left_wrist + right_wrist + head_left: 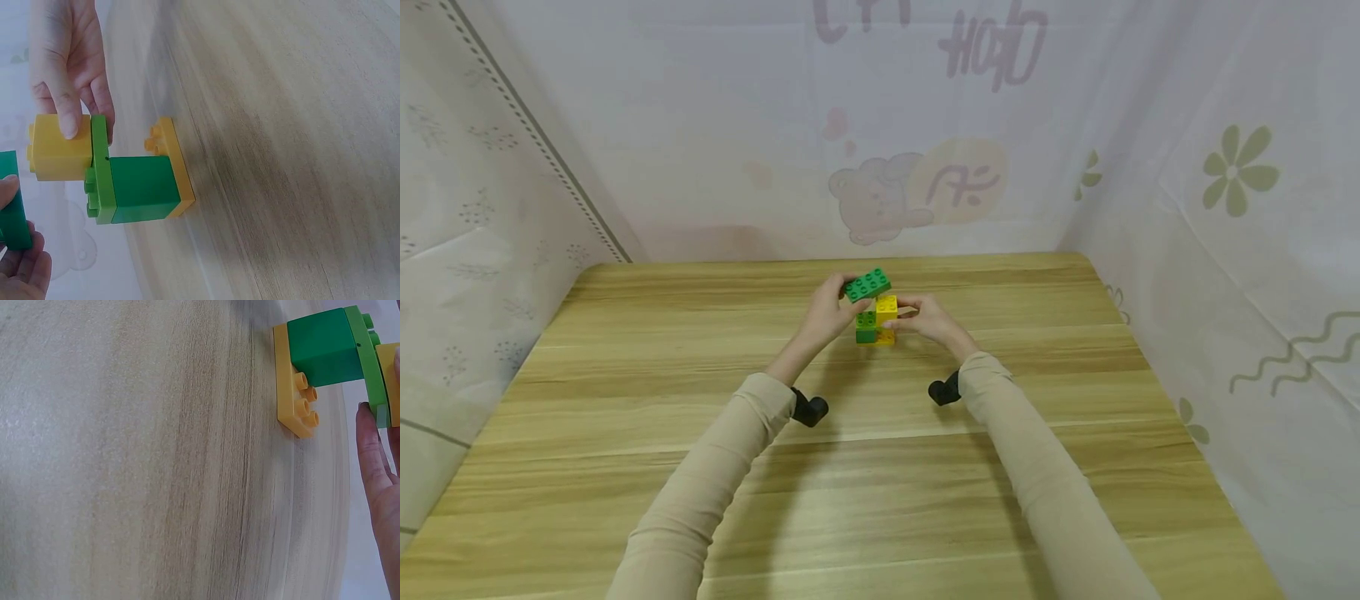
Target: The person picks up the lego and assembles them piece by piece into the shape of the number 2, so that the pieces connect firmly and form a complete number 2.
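My left hand [829, 312] grips a green brick [868, 284] with two rows of studs, tilted above the left part of a small stack. The stack stands on the table with a flat orange-yellow plate [178, 165] as its base. A dark green block [145, 189] sits on one end of that plate, and a flat light green plate [104, 181] lies across the block, overhanging to the right. On the overhang sits a yellow block [59, 150]. My right hand [931, 318] pinches the yellow block, thumb on its near face, with a fingertip [367, 415] at the light green plate.
The wood-grain table [865, 500] spreads around the stack. Printed cloth [737, 125] hangs behind it and along both sides. A black wrist mount [810, 408] sticks out from the left sleeve, another [943, 390] from the right.
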A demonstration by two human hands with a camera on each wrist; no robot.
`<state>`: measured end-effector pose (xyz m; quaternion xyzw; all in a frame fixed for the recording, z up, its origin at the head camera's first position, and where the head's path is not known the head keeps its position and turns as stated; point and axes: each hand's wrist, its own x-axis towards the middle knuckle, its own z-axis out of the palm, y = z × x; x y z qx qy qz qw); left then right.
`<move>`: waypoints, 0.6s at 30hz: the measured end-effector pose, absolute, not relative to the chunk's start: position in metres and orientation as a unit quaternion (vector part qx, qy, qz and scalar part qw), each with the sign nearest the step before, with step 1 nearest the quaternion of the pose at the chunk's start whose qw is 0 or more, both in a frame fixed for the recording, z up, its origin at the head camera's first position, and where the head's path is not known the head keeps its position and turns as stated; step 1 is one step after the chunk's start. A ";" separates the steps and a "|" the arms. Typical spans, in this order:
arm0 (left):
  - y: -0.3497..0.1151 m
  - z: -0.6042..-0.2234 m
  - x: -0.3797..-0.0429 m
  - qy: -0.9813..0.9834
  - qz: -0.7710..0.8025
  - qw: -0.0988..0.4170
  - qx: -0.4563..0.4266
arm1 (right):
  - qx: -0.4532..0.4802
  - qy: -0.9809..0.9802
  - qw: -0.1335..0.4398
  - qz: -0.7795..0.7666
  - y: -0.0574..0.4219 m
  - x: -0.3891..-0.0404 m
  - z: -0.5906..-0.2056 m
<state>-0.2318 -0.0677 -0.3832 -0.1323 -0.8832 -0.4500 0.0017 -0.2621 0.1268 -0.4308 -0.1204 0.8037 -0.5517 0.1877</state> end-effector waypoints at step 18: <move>-0.070 -0.385 -0.233 -0.887 -0.419 -0.030 -0.192 | -0.132 0.804 0.185 -0.549 0.127 -0.261 -0.430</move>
